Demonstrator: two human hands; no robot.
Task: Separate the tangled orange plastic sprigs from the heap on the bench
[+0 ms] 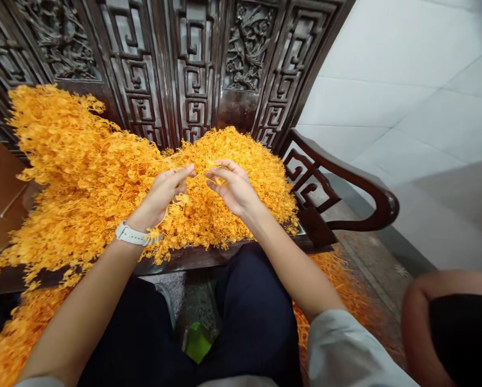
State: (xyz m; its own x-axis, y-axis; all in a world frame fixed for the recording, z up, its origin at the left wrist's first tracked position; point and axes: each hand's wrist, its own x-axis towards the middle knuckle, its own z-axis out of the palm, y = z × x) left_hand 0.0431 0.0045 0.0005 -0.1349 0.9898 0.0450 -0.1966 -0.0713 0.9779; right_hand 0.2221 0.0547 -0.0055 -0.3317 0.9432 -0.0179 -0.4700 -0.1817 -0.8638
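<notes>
A: Quick status, pls. Where's the stuff?
B: Big pile of yellow-orange, frilly, thin-stranded pieces (99, 172), on the seat of the dark-brown carved wooden desk (192, 260), up against its openwork back. Heaped higher on the L side; some hang over the front edge.
A: L hand?
B: L hand (162, 196) is over the mid pile, fingers partly curled, thumb pointing twd the R. A loose frilly strand (172, 212) runs from under the palm to the white wristwatch (131, 234). Can't tell if it's gripped.
A: And R?
B: R hand (235, 188) is half open, fingers bent & a bit apart, facing the L one. Small gap btwn the two. Yellow-orange bits are by the fingertips; can't tell if any are pinched.
A: Anything else nearby?
B: Brown cardboard box (2, 199) far L, by the pile. Curved dark wooden armrest (380, 207) at the R end. More orange strands (341, 285) on the floor, R side. Bright green item (198, 342) low btwn the knees, type unclear. Another person's bent limb (422, 317), lower R, beside black cloth.
</notes>
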